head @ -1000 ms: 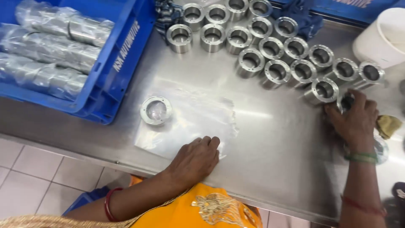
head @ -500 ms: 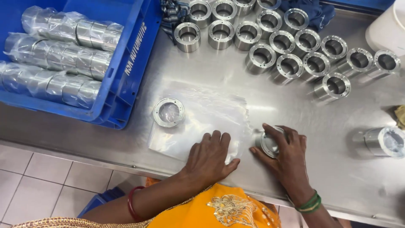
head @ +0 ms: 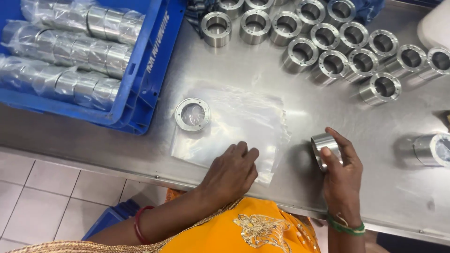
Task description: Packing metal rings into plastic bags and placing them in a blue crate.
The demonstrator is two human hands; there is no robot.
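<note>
Stainless steel bench (head: 328,197) runs across the view, tiled floor (head: 51,187) visible beyond its near edge.

Left hand (head: 232,171) lies palm down on a clear flat plastic bag (head: 234,129) near the near edge of the bench. Fingers (head: 241,151) are held together and pressed flat on the bag's near part, apparently to pin the thin film so it does not slide. A short silver metal ring with a flange (head: 192,114) stands on the bag's far-left corner, apart from the left hand; its weight likely holds that corner down too.

Right hand (head: 342,173) is just right of the bag, close to the near edge. It holds a polished silver metal cylinder sleeve (head: 324,146) on its side: thumb and fingers pinch it from opposite sides, bore facing left toward the bag. Sleeve is clear of the bag, just off its right edge. Green bangle at the right wrist.

Along the far edge, toward the far-right corner, a cluster of matching silver metal sleeves (head: 328,47) stands upright in rows, bores up. One more sleeve lying on its side (head: 433,150) rests at the right edge. At the far-left corner a blue plastic crate (head: 140,93) holds bagged rows of the same sleeves (head: 70,56).
</note>
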